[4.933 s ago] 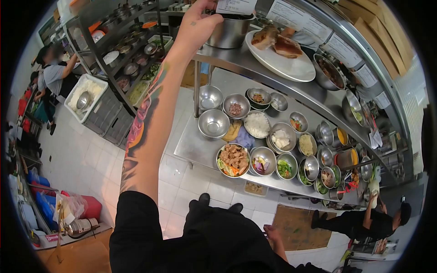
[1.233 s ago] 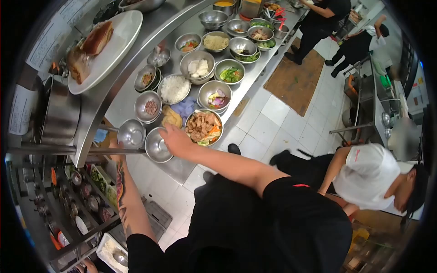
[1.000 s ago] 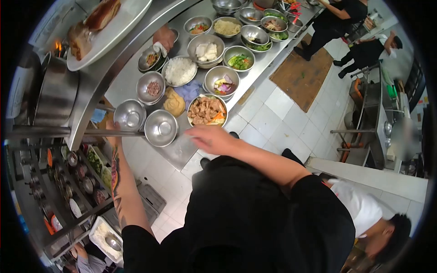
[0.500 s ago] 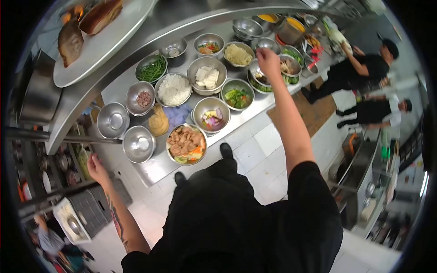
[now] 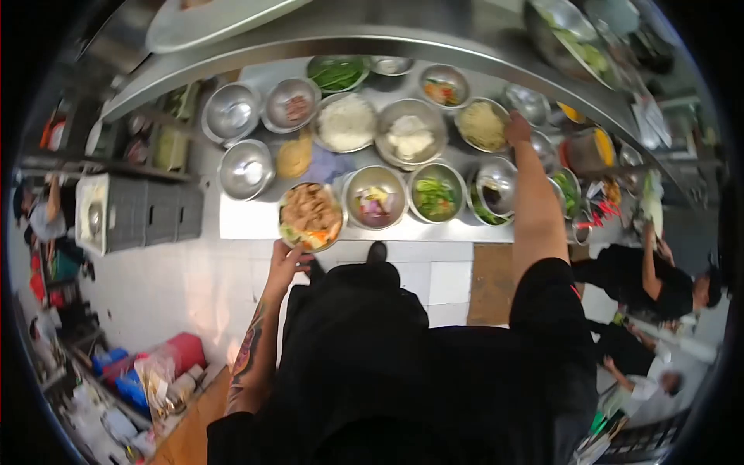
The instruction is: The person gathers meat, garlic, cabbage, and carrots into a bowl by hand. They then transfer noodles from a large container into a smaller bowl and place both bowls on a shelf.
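My left hand (image 5: 288, 261) is at the near lower rim of a metal bowl (image 5: 311, 217) of sliced meat over cut vegetables, its fingers spread and the tips right at the rim. My right hand (image 5: 518, 129) is stretched far out to the right side of a metal bowl of pale noodles (image 5: 483, 125), fingers curled at its rim. Beside the meat bowl stand a bowl with purple onion pieces (image 5: 375, 198) and one of cut greens (image 5: 437, 195). Behind them are a bowl of white rice (image 5: 346, 122) and one with white blocks (image 5: 410, 138).
Two bare metal bowls (image 5: 246, 170) stand at the left, near a yellow cloth (image 5: 294, 157) and a bluish cloth (image 5: 329, 165). A steel shelf (image 5: 372, 45) arches over the table's back. Co-workers (image 5: 647, 279) stand at the right. Grey crates (image 5: 155, 213) sit at the left.
The view has turned and shifted left. My left hand has come in from the left to the meat bowl's rim. My right hand has come to the noodle bowl's right rim.
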The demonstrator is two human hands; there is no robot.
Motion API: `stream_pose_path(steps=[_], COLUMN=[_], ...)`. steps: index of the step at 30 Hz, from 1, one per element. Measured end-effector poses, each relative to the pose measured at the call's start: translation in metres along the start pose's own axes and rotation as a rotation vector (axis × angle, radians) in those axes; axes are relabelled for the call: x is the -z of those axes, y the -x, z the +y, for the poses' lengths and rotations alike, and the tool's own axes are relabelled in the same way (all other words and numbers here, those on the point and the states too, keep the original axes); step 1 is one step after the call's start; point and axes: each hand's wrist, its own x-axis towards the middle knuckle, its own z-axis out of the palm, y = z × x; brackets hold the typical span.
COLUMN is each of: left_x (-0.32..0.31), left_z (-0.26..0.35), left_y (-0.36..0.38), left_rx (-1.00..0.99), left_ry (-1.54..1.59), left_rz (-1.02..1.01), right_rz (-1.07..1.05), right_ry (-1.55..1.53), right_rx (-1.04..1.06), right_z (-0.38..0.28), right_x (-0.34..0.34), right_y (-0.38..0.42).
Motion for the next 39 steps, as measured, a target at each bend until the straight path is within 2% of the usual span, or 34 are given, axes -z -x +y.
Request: stream_pose_path(steps=[4, 8, 9, 10, 11, 12, 14, 16, 18, 19, 20, 22, 24, 25, 28, 30, 32, 34, 35, 36, 38, 39], left_x=[-0.009, -0.005, -0.003, 0.003, 0.013, 0.022, 0.041, 0.071, 0.094, 0.111, 0.126, 0.136, 0.134, 0.129, 0.099, 0.082, 0.072, 0.070, 0.067, 0.066, 0.068, 0.077], left_z=[-0.013, -0.007, -0.006, -0.006, -0.008, -0.010, 0.009, 0.027, 0.061, 0.075, 0.087, 0.132, 0.148, 0.150, 0.139, 0.112, 0.092, 0.072, 0.075, 0.072, 0.064, 0.051], left_y=[-0.019, -0.022, -0.020, -0.020, -0.019, -0.018, 0.001, 0.012, 0.021, 0.018, 0.014, 0.019, 0.007, -0.003, -0.031, -0.058, -0.075, -0.092, -0.089, -0.090, -0.095, -0.113], left_rx=[-0.049, -0.162, -0.175, -0.193, -0.175, -0.209, -0.239, -0.336, -0.480, -0.543, -0.608, -0.654, -0.694, -0.655, -0.496, -0.489, -0.543, -0.651, -0.580, -0.591, -0.635, -0.728], left_ry=[0.171, 0.101, 0.079, 0.056, 0.001, -0.008, -0.099, -0.213, -0.288, -0.377, -0.465, -0.547, -0.621, -0.562, -0.408, -0.513, -0.602, -0.794, -0.802, -0.815, -0.925, -0.953], left_rz=[0.107, 0.137, 0.150, 0.157, 0.151, 0.163, 0.162, 0.167, 0.167, 0.162, 0.158, 0.124, 0.068, 0.020, -0.139, -0.154, -0.157, -0.018, -0.015, -0.048, 0.054, 0.050], right_rz=[0.051, 0.088, 0.118, 0.262, 0.279, 0.316, 0.292, 0.292, 0.109, -0.103, -0.107, -0.123, -0.323, -0.324, -0.258, -0.243, -0.168, -0.166, -0.211, -0.254, -0.251, -0.230], right_ry=[-0.008, 0.124, 0.069, 0.066, -0.100, -0.049, -0.118, -0.372, -0.341, -0.447, -0.589, -0.799, -1.004, -1.068, -1.255, -1.346, -1.539, -1.545, -1.580, -1.615, -1.683, -1.739], right_rx=[-0.029, -0.060, -0.063, 0.149, 0.005, 0.108, 0.078, 0.275, 0.150, -0.002, 0.054, 0.027, -0.317, -0.384, -0.537, -0.618, -0.579, -0.661, -0.629, -0.599, -0.550, -0.541], right_z=[-0.006, 0.000, 0.019, 0.016, -0.031, -0.050, -0.086, -0.139, -0.207, -0.233, -0.262, -0.313, -0.379, -0.396, -0.432, -0.446, -0.448, -0.443, -0.441, -0.438, -0.435, -0.433], right_x=[0.052, 0.077, 0.072, 0.086, 0.127, 0.145, 0.160, 0.162, 0.159, 0.142, 0.124, 0.062, 0.049, 0.024, -0.037, -0.040, -0.045, -0.045, -0.044, -0.045, -0.054, -0.059], right_y=[0.013, 0.016, 0.010, 0.034, 0.070, 0.092, 0.131, 0.184, 0.248, 0.273, 0.302, 0.355, 0.395, 0.408, 0.433, 0.438, 0.443, 0.447, 0.448, 0.449, 0.452, 0.454])
